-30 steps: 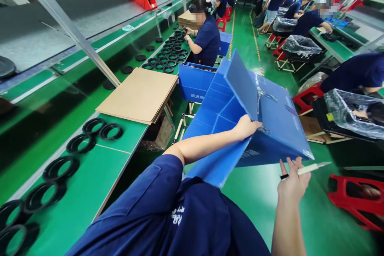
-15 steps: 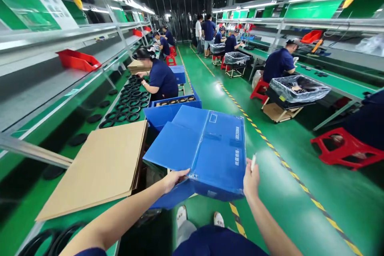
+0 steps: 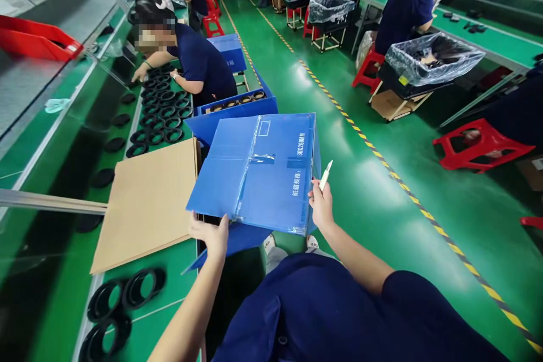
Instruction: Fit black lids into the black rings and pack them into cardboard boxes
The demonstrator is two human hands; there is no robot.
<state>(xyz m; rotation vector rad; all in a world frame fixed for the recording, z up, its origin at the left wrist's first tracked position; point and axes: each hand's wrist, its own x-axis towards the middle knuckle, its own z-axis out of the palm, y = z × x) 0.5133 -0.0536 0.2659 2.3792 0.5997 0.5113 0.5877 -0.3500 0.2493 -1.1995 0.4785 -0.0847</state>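
A blue cardboard box with white print and clear tape along its seam is between my hands, one wide flap sticking out to the left. My left hand grips the front left edge of that flap, thumb and fingers apart around it. At the box's right side, my right hand is closed around a pale utility knife, its tip pointing up, with fingers against the box edge. Another blue flap hangs below the box front.
Flat brown cardboard sheets lie on the green bench at left, with black rings nearer me. Beyond stands an open blue box of rings beside a seated person. Red stools and a plastic-lined bin are at right.
The view has tilted down. The box's left flap has come down nearer level with the top, and my left hand has shifted from the seam to the flap's outer edge.
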